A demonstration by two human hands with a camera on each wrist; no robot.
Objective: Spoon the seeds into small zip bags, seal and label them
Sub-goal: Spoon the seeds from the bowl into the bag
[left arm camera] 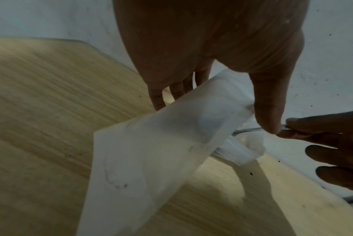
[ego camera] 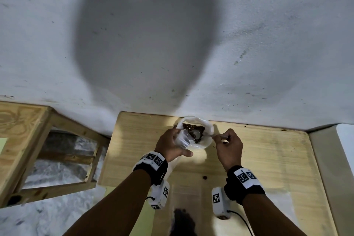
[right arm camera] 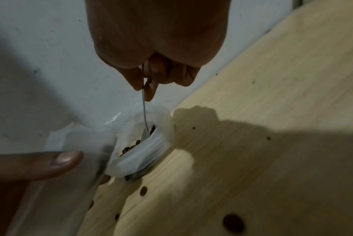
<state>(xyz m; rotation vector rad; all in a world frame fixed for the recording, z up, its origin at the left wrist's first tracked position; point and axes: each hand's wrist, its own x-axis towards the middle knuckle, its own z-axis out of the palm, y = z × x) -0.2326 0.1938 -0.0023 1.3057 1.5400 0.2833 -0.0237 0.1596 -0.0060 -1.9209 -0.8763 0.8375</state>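
A white plastic bag (ego camera: 207, 130) with its rim rolled down holds dark brown seeds (ego camera: 191, 126) at the far edge of the wooden table (ego camera: 268, 155), against the wall. My left hand (ego camera: 172, 145) holds a small clear zip bag (ego camera: 183, 139) beside the seed bag, its mouth toward the seeds. In the left wrist view the zip bag (left arm camera: 151, 151) hangs long and translucent below my thumb. My right hand (ego camera: 228, 145) pinches the handle of a metal spoon (ego camera: 197, 133), whose bowl lies in the seeds. The spoon (right arm camera: 144, 111) dips into the seed bag (right arm camera: 143, 153).
Loose seeds (ego camera: 205, 177) lie scattered on the table top. A dark patch (ego camera: 182, 218) sits on the table's near edge. A wooden frame (ego camera: 28, 140) stands to the left. The white wall (ego camera: 172, 44) rises right behind the seed bag.
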